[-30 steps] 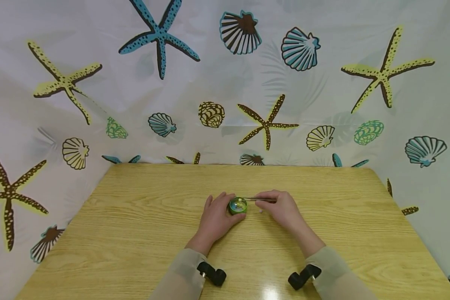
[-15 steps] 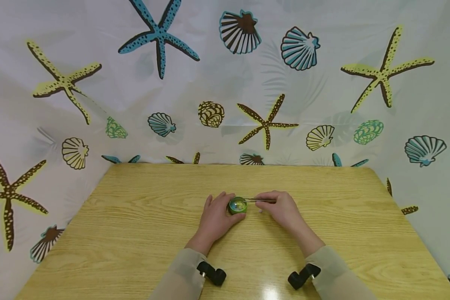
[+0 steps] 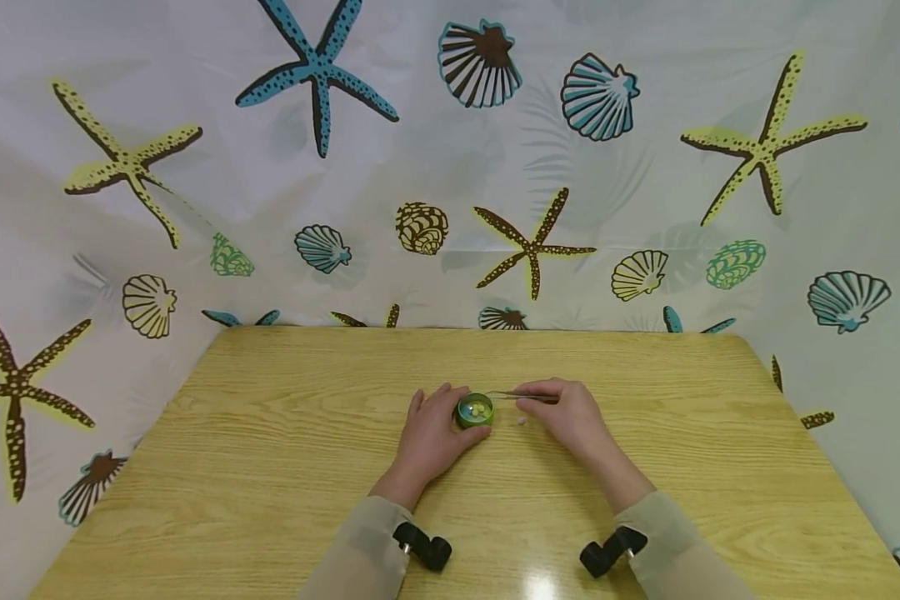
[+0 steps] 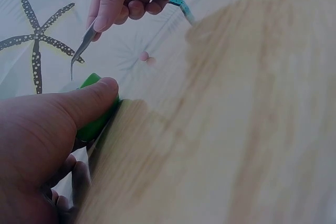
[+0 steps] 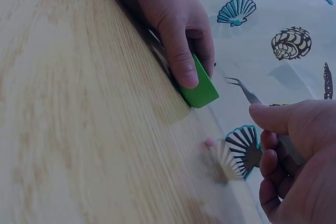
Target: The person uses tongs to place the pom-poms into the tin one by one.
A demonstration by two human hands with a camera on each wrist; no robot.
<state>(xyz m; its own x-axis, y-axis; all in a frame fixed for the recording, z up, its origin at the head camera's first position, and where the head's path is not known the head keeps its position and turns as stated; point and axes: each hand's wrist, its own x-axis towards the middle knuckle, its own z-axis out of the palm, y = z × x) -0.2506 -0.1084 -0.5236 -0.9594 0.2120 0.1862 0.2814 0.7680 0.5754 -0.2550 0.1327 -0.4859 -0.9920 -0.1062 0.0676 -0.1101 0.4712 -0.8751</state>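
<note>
My left hand [image 3: 437,433] holds a small round green container [image 3: 476,422] on the table, thumb at its near side and fingers beyond. Several small yellow pieces [image 3: 479,410] lie inside on a bluish bottom. In my right hand [image 3: 567,417] a pair of metal tweezers [image 3: 521,396] is pinched between thumb and fingers. Its bent tips point left and stand just off the container's right rim; in the right wrist view the tweezers [image 5: 247,91] have their tips slightly apart with nothing between them. A small pinkish ball [image 5: 210,142] sits on the table below the right hand.
The wood-grain table [image 3: 285,467] reaches back to a white cloth [image 3: 390,167] printed with starfish and shells, which also hangs at both sides. A black wrist mount [image 3: 423,546] sits on the left sleeve, another black mount [image 3: 613,550] on the right.
A pale yellow piece at the tweezers' tips was let go into the container. My right hand has drawn slightly right and the tips have left the container's opening. The left hand stays still.
</note>
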